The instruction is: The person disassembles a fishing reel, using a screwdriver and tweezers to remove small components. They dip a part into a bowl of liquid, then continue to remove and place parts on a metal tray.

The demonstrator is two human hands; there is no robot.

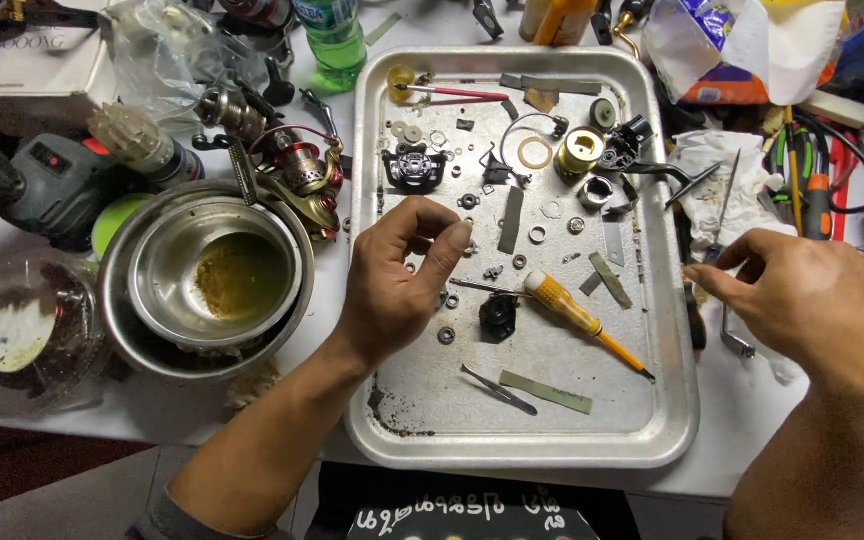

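Metal tray (672, 300) bears left hand (402, 275), perhaps pinching something tiny.

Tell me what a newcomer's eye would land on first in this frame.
The metal tray in the middle, strewn with small washers, rings and dismantled parts, draws the eye first, with a yellow-handled screwdriver lying across it. The left hand hovers over the tray, its fingertips pinched together, while the right hand sits past the tray's right edge. On the left, nested steel bowls hold a yellowish residue, beside a red and gold fishing reel.
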